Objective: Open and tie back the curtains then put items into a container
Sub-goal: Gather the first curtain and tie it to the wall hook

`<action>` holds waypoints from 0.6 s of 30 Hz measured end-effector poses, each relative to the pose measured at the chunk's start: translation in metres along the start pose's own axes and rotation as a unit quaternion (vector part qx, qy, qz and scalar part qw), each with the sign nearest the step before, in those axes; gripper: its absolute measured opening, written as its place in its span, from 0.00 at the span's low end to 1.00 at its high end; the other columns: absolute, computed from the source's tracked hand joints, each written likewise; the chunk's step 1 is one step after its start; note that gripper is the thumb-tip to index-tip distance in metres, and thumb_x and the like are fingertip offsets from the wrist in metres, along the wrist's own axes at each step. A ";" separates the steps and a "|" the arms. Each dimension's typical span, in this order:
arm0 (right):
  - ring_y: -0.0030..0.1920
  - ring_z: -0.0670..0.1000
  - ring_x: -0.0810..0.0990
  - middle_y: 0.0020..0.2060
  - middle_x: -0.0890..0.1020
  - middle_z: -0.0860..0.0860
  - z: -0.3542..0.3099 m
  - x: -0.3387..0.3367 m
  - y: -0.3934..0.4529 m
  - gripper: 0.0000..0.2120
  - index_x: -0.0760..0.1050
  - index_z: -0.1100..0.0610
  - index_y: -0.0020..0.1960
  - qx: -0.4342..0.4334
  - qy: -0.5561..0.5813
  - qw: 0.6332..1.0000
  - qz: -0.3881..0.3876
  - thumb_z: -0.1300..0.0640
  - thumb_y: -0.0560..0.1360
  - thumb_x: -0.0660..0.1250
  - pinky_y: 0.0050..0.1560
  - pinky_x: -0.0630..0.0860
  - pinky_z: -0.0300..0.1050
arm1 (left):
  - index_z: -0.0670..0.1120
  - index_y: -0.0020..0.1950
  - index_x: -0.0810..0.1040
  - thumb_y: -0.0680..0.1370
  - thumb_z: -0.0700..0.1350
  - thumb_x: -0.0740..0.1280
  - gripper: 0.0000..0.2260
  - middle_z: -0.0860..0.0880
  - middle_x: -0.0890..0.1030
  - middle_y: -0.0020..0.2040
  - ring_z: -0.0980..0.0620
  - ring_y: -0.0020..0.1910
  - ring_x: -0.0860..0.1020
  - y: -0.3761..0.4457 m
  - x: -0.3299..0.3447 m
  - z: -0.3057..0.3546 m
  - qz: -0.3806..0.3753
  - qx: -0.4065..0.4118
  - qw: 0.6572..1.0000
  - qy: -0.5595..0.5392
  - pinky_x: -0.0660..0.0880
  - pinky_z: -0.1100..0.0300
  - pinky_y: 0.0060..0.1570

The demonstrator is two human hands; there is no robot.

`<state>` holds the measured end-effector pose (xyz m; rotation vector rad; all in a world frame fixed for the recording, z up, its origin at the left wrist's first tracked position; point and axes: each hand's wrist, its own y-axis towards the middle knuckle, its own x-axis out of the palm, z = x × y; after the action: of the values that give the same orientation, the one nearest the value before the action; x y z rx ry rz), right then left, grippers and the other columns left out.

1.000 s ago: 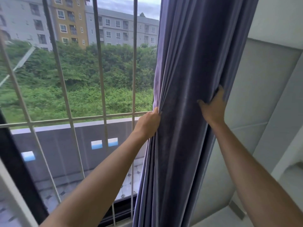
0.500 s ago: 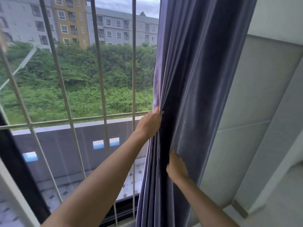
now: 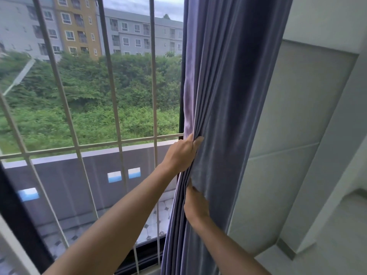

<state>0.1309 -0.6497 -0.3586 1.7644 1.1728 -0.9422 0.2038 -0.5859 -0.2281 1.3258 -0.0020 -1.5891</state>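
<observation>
Hanging in deep vertical folds at the right edge of the window (image 3: 89, 96), the purple curtain (image 3: 228, 96) is already drawn aside and bunched against the grey wall (image 3: 297, 116), so the glass and its white bars (image 3: 153, 76) stand uncovered. The cloth looks thick and velvety, soft enough to fold wherever it is squeezed, and probably fairly heavy for its length; it drapes without any stiffness, and its smooth nap may let folds slip out of a loose hold. Gathering it calls for a grip round the whole bundle at about mid height, not on one pleat alone, since single folds would slide free and spread again.

At the curtain's window-side edge the left hand (image 3: 181, 153) grips the leading folds, fingers curled into the cloth with the thumb on top. Just below it the right hand (image 3: 195, 203) presses against the same bundle; its thumb lies along a fold, but its fingers go behind the cloth and I cannot tell how far they close. No tie-back shows in view, and no container or items to put in it.
</observation>
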 end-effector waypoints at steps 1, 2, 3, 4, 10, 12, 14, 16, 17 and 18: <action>0.59 0.55 0.79 0.64 0.76 0.56 -0.001 0.000 0.001 0.28 0.49 0.55 0.78 -0.001 0.000 1.000 -0.001 0.67 0.81 0.51 0.56 0.77 0.49 | 0.41 0.66 0.68 0.82 0.54 0.50 0.21 0.45 0.75 0.31 0.38 0.33 0.76 -0.002 0.001 0.001 -0.003 0.008 1.000 0.021 0.70 0.51 0.31; 0.58 0.56 0.79 0.63 0.77 0.56 -0.002 0.000 0.001 0.27 0.50 0.55 0.78 -0.002 0.004 1.000 -0.001 0.66 0.81 0.51 0.54 0.77 0.49 | 0.41 0.67 0.66 0.82 0.55 0.51 0.22 0.42 0.77 0.33 0.37 0.33 0.77 -0.004 0.002 0.002 -0.004 0.015 0.999 0.048 0.73 0.49 0.33; 0.57 0.56 0.79 0.62 0.77 0.56 -0.002 0.000 0.001 0.26 0.52 0.55 0.78 -0.002 0.006 1.000 -0.001 0.66 0.81 0.50 0.54 0.77 0.50 | 0.40 0.68 0.65 0.81 0.56 0.52 0.24 0.40 0.79 0.35 0.37 0.33 0.78 -0.006 0.003 0.003 -0.002 0.018 0.997 0.078 0.75 0.49 0.33; 0.58 0.57 0.79 0.62 0.77 0.56 -0.003 0.000 0.001 0.26 0.52 0.55 0.78 -0.003 0.006 1.000 -0.002 0.66 0.81 0.50 0.54 0.77 0.50 | 0.39 0.69 0.64 0.81 0.57 0.53 0.25 0.39 0.80 0.37 0.37 0.34 0.79 -0.008 0.004 0.004 0.003 0.018 0.994 0.110 0.74 0.50 0.32; 0.58 0.57 0.79 0.62 0.76 0.56 -0.002 0.003 -0.001 0.30 0.47 0.54 0.79 -0.001 0.005 1.000 -0.003 0.67 0.80 0.51 0.55 0.77 0.51 | 0.40 0.57 0.68 0.81 0.58 0.52 0.22 0.44 0.80 0.36 0.42 0.36 0.81 -0.007 0.004 0.011 0.025 0.013 0.958 0.287 0.64 0.56 0.31; 0.57 0.57 0.79 0.62 0.76 0.56 0.000 0.001 -0.001 0.31 0.46 0.53 0.79 0.002 0.001 1.000 -0.005 0.66 0.80 0.52 0.54 0.77 0.51 | 0.40 0.56 0.70 0.82 0.56 0.54 0.19 0.44 0.79 0.33 0.42 0.34 0.81 -0.007 0.005 0.011 0.024 0.008 0.960 0.278 0.65 0.57 0.30; 0.57 0.56 0.79 0.61 0.77 0.55 0.001 -0.001 -0.003 0.31 0.45 0.52 0.79 0.000 -0.003 1.000 -0.005 0.66 0.80 0.52 0.55 0.77 0.51 | 0.40 0.48 0.75 0.77 0.51 0.67 0.13 0.46 0.75 0.25 0.44 0.25 0.78 -0.008 0.007 0.012 0.048 0.012 0.958 0.284 0.67 0.60 0.25; 0.57 0.57 0.79 0.61 0.77 0.55 0.003 -0.002 -0.004 0.32 0.43 0.52 0.79 0.002 -0.015 1.000 -0.009 0.66 0.79 0.53 0.55 0.77 0.51 | 0.42 0.38 0.76 0.69 0.45 0.75 0.10 0.48 0.70 0.19 0.46 0.19 0.74 -0.009 0.012 0.013 0.088 -0.006 0.950 0.301 0.70 0.61 0.27; 0.56 0.57 0.79 0.61 0.77 0.55 0.005 0.000 -0.003 0.33 0.43 0.52 0.79 0.004 -0.020 1.000 -0.010 0.67 0.79 0.53 0.55 0.77 0.51 | 0.43 0.36 0.76 0.68 0.43 0.75 0.09 0.48 0.71 0.19 0.46 0.21 0.73 -0.009 0.014 0.014 0.101 -0.010 0.948 0.301 0.71 0.60 0.31; 0.56 0.57 0.79 0.61 0.77 0.55 0.006 0.001 -0.003 0.34 0.42 0.52 0.79 0.003 -0.020 1.000 -0.009 0.67 0.79 0.53 0.55 0.78 0.51 | 0.43 0.35 0.75 0.67 0.41 0.74 0.08 0.47 0.72 0.20 0.46 0.23 0.73 -0.009 0.016 0.016 0.105 -0.012 0.948 0.300 0.71 0.58 0.34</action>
<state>0.1274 -0.6544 -0.3623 1.7350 1.1636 -0.9875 0.1887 -0.6015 -0.2388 1.6833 0.2405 -0.9587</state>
